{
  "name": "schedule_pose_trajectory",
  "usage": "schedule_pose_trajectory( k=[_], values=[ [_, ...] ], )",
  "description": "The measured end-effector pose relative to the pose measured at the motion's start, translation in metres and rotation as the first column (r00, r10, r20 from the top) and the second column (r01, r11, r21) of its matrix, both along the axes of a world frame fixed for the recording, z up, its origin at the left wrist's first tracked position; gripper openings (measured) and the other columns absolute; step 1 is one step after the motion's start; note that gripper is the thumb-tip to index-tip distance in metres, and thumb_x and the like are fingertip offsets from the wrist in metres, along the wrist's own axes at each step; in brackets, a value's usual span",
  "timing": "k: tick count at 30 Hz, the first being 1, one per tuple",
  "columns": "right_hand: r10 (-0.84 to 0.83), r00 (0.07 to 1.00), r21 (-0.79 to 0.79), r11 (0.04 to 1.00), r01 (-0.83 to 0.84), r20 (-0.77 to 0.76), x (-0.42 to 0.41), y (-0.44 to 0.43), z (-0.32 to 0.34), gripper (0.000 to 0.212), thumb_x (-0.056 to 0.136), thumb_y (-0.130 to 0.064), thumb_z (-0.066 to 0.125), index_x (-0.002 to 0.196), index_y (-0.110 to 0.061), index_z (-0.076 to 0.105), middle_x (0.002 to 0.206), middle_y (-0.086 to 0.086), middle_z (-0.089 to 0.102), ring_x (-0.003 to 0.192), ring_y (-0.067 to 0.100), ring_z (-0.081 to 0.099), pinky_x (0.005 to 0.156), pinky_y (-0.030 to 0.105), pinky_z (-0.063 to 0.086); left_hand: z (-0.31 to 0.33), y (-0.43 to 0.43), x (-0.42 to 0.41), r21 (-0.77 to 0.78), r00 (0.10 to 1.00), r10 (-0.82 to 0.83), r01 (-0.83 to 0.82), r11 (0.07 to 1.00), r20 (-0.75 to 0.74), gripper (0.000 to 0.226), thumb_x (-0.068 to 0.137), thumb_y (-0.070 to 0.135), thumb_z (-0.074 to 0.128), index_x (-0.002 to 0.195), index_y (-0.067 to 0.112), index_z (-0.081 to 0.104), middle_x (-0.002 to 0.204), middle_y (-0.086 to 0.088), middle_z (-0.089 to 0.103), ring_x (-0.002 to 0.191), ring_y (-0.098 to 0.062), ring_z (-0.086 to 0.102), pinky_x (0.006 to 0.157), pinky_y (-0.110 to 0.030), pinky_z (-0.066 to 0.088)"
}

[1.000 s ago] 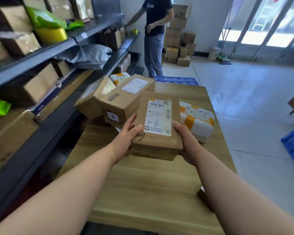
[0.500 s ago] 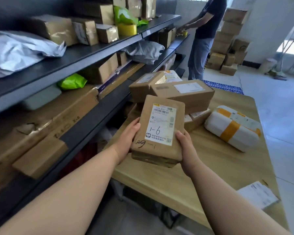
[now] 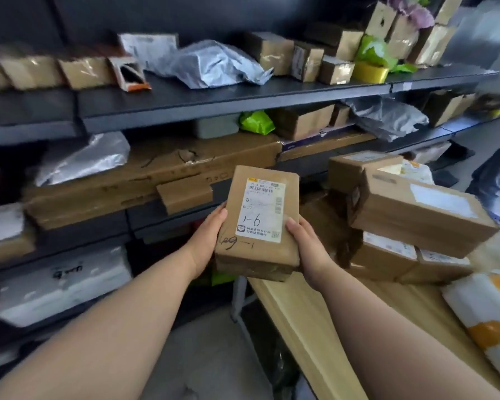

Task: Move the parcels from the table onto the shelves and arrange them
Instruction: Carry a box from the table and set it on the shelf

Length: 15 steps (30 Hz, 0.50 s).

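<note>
Brown flat rectangular cardboard parcel [image 3: 257,223], white label handwritten "1-6", held tilted before dark metal shelves [image 3: 228,102], beside wooden table [image 3: 309,321]. Left hand [image 3: 207,238], right hand [image 3: 308,246] grip its side edges.

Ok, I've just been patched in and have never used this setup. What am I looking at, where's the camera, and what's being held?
There is no machine here. These are a person's two bare arms, seen from a wide-angle camera worn on their head, looking forward and down. The left hand and right hand grip a brown parcel by its sides, thumbs on top. Its label is marked "1-6". To the right is the wooden table, with a stack of cardboard boxes and a white-and-orange bag on it. Ahead are the dark shelves, already holding boxes and a grey bag.
</note>
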State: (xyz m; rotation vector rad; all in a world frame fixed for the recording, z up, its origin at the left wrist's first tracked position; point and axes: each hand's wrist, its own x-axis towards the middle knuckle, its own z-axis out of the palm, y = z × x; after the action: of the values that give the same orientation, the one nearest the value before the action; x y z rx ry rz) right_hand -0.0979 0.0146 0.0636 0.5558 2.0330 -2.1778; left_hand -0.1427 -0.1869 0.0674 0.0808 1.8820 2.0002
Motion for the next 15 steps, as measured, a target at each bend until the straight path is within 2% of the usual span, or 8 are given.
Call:
schedule_pose_trajectory(
  k=[4,7,10,13,15],
  values=[
    [0.277,0.961,0.007,0.961,-0.277,-0.006,-0.016,-0.067,-0.001,0.052,0.093,-0.047,0.054,0.141,-0.035,0.040,0.121,-0.005,0.065,0.107,0.017,0.064,0.089,0.037,0.052,-0.004,-0.073,0.040,-0.127,0.963,0.268,-0.269,0.955,-0.028,0.035,0.104,0.046,0.026,0.133,0.041,0.044,0.121,0.009,0.064,0.101,-0.003,0.063,0.085,-0.024,0.048],
    [0.493,0.870,0.029,0.870,-0.493,-0.004,-0.020,-0.133,-0.003,0.060,0.090,-0.050,0.058,0.144,-0.033,0.039,0.123,-0.006,0.065,0.108,0.014,0.064,0.081,0.030,0.052,-0.008,-0.139,0.078,-0.276,0.917,0.389,-0.396,0.876,-0.082,0.049,0.098,0.058,0.025,0.142,0.043,0.038,0.133,0.014,0.055,0.121,-0.007,0.052,0.109,-0.033,0.036],
    [0.670,0.742,0.012,0.742,-0.670,0.018,-0.013,-0.208,-0.002,0.067,0.086,-0.054,0.060,0.146,-0.037,0.034,0.123,-0.007,0.065,0.107,0.015,0.065,0.075,0.030,0.053,-0.008,-0.203,0.126,-0.387,0.845,0.525,-0.519,0.762,-0.098,0.047,0.101,0.051,0.021,0.145,0.040,0.033,0.134,0.014,0.049,0.122,-0.007,0.045,0.104,-0.025,0.031],
    [0.782,0.623,-0.014,0.623,-0.782,0.024,0.007,-0.286,0.005,0.064,0.088,-0.051,0.058,0.146,-0.039,0.032,0.126,-0.007,0.063,0.103,0.015,0.064,0.062,0.027,0.053,-0.010,-0.267,0.175,-0.375,0.740,0.659,-0.653,0.658,-0.133,0.046,0.101,0.051,0.026,0.145,0.040,0.036,0.139,0.016,0.050,0.129,-0.005,0.044,0.110,-0.028,0.030],
    [0.830,0.558,-0.017,0.558,-0.830,0.020,0.021,-0.337,0.007,0.065,0.089,-0.050,0.058,0.147,-0.039,0.030,0.126,-0.010,0.060,0.104,0.012,0.062,0.069,0.030,0.053,-0.013,-0.309,0.206,-0.321,0.659,0.738,-0.737,0.595,-0.144,0.043,0.101,0.049,0.031,0.143,0.044,0.038,0.136,0.021,0.053,0.127,-0.001,0.047,0.110,-0.028,0.032]
  ],
)
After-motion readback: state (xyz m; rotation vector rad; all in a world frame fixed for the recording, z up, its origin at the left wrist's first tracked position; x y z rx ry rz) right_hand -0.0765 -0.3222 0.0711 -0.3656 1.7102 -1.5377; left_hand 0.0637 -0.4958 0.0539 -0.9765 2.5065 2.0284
